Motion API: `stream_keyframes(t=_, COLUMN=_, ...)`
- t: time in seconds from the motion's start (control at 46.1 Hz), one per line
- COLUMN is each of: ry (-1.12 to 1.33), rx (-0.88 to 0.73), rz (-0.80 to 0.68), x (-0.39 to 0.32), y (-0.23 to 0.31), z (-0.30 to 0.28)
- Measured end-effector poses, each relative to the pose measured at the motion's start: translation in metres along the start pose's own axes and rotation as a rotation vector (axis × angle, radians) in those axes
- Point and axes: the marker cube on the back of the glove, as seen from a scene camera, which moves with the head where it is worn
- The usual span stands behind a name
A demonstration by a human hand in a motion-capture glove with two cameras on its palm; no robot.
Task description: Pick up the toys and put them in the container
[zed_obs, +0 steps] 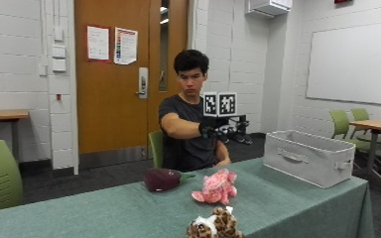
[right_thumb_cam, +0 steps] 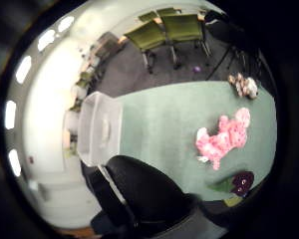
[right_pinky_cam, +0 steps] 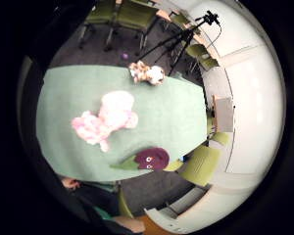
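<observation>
A person seated behind a green-covered surface [zed_obs: 309,198] holds the gloved right hand [zed_obs: 218,132] raised in the air above it, well clear of everything lying there; whether the fingers are clenched or released cannot be told from any view, though nothing appears to be in the hand. At the end of the surface to the person's left stands the container [zed_obs: 308,157], a pale grey fabric bin with a handle on its side, upright and open at the top. The three toys lie apart from it, none inside. A pink spotted plush [zed_obs: 216,187] lies near the middle of the surface. Just behind it, nearer the person, rests a dark purple eggplant plush [zed_obs: 163,179] with a green stem. A brown-and-white spotted plush [zed_obs: 214,224] sits at the far edge from the person, closest to the outside camera. Green chairs [zed_obs: 352,126] stand by a wooden desk beside the whiteboard wall.
</observation>
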Motion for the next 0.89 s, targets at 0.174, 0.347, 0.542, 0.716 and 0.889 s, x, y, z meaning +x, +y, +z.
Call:
stream_keyframes(t=0.174, ry=-0.025, rx=-0.118, rz=0.092, x=0.054, y=-0.008, z=0.080)
stream_keyframes(t=0.347, ry=-0.050, rx=-0.255, rz=0.131, x=0.074, y=0.001, z=0.144)
stream_keyframes(t=0.542, ry=-0.072, rx=-0.320, rz=0.098, x=0.072, y=0.009, z=0.172)
stream_keyframes(t=0.716, ry=0.007, rx=-0.396, rz=0.045, x=0.061, y=0.025, z=0.176)
stream_keyframes(t=0.889, ry=0.064, rx=-0.460, rz=0.014, x=0.048, y=0.045, z=0.175)
